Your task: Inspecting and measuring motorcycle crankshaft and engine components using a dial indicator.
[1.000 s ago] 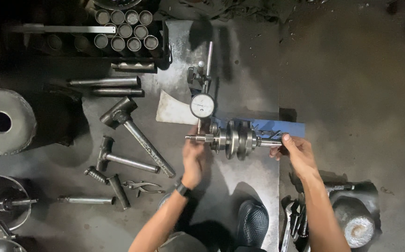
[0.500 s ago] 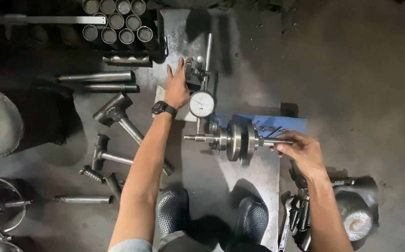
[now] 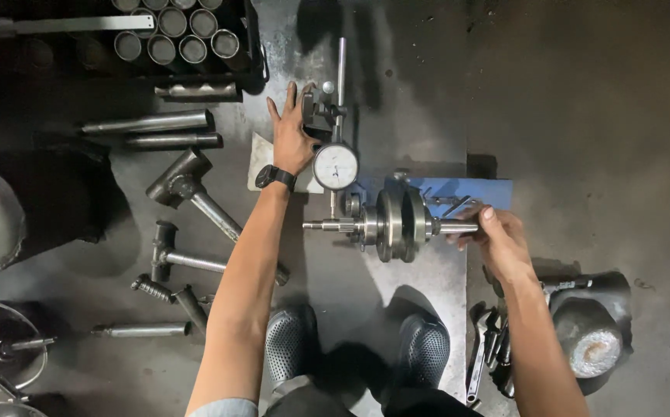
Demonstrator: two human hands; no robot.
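Steel crankshaft with twin round webs (image 3: 395, 225) lies across the grey metal plate (image 3: 397, 116); right hand (image 3: 497, 241) grips its right shaft end; left hand (image 3: 292, 136), fingers spread, rests on the plate beside the white-faced dial gauge (image 3: 335, 166) just above the crankshaft.

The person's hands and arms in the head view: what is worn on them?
Both forearms are bare, with no gloves on the left hand or the right hand. A black wristwatch with a dark strap sits on the left wrist. A pale sleeve edge shows at the left upper arm.
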